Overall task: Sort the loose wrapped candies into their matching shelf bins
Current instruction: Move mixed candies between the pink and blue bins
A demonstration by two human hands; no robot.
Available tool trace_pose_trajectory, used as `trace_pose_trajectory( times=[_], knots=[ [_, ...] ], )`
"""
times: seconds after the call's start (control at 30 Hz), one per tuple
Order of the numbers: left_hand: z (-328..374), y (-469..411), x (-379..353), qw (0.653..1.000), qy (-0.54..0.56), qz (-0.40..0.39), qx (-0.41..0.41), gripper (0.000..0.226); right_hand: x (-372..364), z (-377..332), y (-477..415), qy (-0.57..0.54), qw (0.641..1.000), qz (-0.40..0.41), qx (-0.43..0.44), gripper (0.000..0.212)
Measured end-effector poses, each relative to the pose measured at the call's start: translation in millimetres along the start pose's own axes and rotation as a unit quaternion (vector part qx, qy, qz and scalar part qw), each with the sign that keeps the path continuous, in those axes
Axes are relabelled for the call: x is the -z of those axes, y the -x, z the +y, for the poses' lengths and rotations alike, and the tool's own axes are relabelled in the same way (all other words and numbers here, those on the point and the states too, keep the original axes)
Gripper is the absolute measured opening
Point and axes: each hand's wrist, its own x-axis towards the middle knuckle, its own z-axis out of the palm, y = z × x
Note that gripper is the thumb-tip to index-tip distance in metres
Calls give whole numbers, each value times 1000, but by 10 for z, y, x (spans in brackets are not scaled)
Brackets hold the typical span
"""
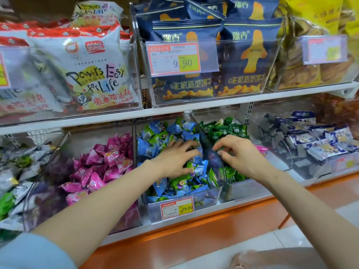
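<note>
The blue-wrapped candies (174, 131), many with green and purple print, fill the middle clear bin (210, 197) on the lower shelf; a red and yellow price label (176, 208) reading 29.80 hangs on its front. The left hand (174, 158) lies on top of this heap. Its fingers (186, 144) are spread and lightly bent over the wrappers, resting on them and not closed round any one piece.

In the next bin to the right (246, 189) sit the green candies (231, 129). The right hand (239, 154) hovers over them, just beside the clear wall between the two bins. Its fingertips (218, 147) are curled in with the thumb close to the forefinger; I cannot tell whether a candy is pinched there. A single pink wrapper (261, 149) shows just behind that hand's knuckles, apart from the fingers.

Left of the blue heap, a third bin (48, 171) holds the pink candies (101, 162). Further right, blue and white packets (310, 138) lie in another clear bin, and grey and green packets (15, 171) sit at the far left.

On the white shelf (174, 107) above, bins carry white snack bags (87, 65) and navy biscuit bags (242, 55), the latter behind a 9.90 label (174, 59).
</note>
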Motion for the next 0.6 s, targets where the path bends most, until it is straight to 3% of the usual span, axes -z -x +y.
trace_pose_trajectory(
  times=[0.07,0.13,0.3,0.47,0.6],
  knots=[
    [-57,53,40,1000,-1,7,-2,38,-9,0,-5,4,1000,-5,1,18],
    [-110,148,88,1000,-12,4,-11,33,-10,3,-11,5,1000,-7,3,17],
    [-203,362,135,999,-18,-29,-34,34,-5,-11,-21,2,1000,-4,2,17],
    [-256,515,195,996,23,-78,-21,52,0,-23,-21,-2,1000,-4,-1,15],
    [-248,522,187,993,117,-22,-1,25,1,-35,-37,7,1000,-10,-1,14]
  ],
)
